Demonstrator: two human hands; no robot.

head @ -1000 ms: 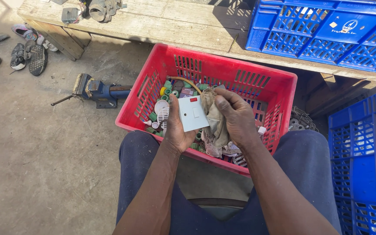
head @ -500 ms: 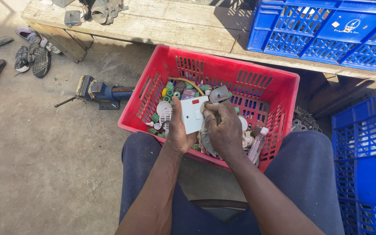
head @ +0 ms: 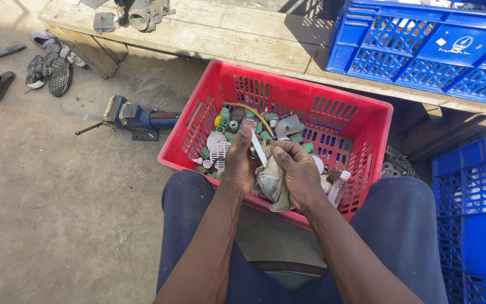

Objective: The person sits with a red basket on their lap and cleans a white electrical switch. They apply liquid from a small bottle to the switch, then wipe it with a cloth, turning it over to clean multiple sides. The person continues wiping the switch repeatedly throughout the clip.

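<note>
My left hand (head: 239, 160) grips a white square switch plate (head: 258, 147), turned edge-on toward the camera. My right hand (head: 297, 170) clutches a dirty beige rag (head: 269, 182) and presses it against the plate. Both hands are over the near side of a red plastic crate (head: 367, 121) resting against my knees. Inside the crate lie several green and white caps (head: 229, 125), a white slotted drain cover (head: 219, 151), a tan hose (head: 251, 110) and a small clear bottle (head: 340, 187).
A wooden bench (head: 237, 31) runs behind the crate, carrying a blue crate (head: 423, 48). Another blue crate (head: 473, 219) stands at my right. A blue bench vise (head: 133, 117) lies on the concrete floor to the left. Shoes (head: 52, 67) sit at far left.
The switch plate has turned from face-up to edge-on in my left hand. My right hand with the rag has moved down against it, and both hands have shifted a little toward me.
</note>
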